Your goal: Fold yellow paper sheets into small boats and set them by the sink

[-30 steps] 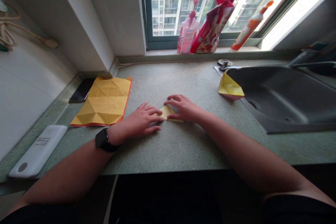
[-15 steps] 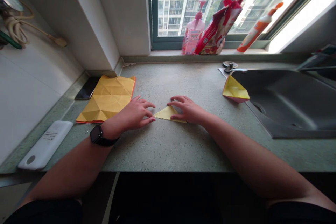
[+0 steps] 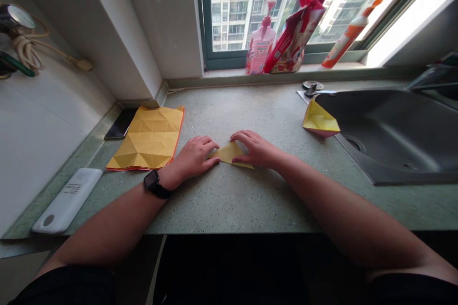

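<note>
1. Left hand (image 3: 195, 156): lies palm down on the countertop (image 3: 257, 205), fingers together and flat, fingertips resting on the left end of the folded yellow paper triangle (image 3: 229, 154). No pinch observed.
2. Right hand (image 3: 255, 149): palm down, fingers slightly spread, laid over the triangle's right part, not gripping.
3. Triangle: flat on the counter, directly between both hands' fingertips.
4. Left of the left fingers: a creased, unfolded yellow origami sheet (image 3: 146, 139) lies flat, with a black phone (image 3: 120, 123) just beyond it and a white power bank (image 3: 67, 200) nearer the counter edge.
5. Right of the right fingers: a folded yellow-and-pink paper model (image 3: 319, 120) sits at the rim of a steel sink (image 3: 390, 138).
</note>
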{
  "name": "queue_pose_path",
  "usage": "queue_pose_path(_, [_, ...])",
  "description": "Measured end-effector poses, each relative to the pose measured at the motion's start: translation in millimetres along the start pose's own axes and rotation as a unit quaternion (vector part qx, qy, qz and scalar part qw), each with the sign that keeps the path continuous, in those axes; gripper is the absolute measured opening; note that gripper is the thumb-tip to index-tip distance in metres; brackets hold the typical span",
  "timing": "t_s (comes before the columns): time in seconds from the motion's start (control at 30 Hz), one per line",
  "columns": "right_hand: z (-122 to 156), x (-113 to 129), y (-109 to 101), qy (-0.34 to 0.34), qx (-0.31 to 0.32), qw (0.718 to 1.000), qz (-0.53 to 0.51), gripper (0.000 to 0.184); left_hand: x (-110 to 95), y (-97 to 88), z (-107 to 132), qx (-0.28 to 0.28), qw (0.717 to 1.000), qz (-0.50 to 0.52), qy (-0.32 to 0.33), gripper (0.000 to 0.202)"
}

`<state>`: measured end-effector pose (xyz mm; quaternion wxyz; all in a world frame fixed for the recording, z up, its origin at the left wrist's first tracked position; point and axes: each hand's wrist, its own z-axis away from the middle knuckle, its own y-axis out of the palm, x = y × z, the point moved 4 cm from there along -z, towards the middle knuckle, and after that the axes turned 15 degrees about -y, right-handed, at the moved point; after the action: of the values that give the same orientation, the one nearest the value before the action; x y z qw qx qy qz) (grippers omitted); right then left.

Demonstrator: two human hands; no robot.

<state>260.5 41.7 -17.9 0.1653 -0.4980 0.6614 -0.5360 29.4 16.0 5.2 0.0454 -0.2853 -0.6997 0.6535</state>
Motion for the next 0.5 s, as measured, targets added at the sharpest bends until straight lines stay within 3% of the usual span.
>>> queue_pose_path(0.17, [-2.6,7.6,-8.6,-0.029,-0.059,0.998,-0.016,0.028,4.1,-0.3,-0.6,-0.011,0.998,0.055,-0.007,0.031])
queue_pose_path(0.3, [-2.6,21.3,-21.3,-0.078,-0.148,0.986,0.016,0.012,4.8,-3.7,-1.3,-0.035,0.992,0.118,-0.002,0.034])
queue_pose_path(0.5, [-2.3,40.1,-32.8,-0.146,-0.251,0.956,0.049,0.006,0.4,-15.4,1.2,-0.107,0.977,0.183,0.02,0.018])
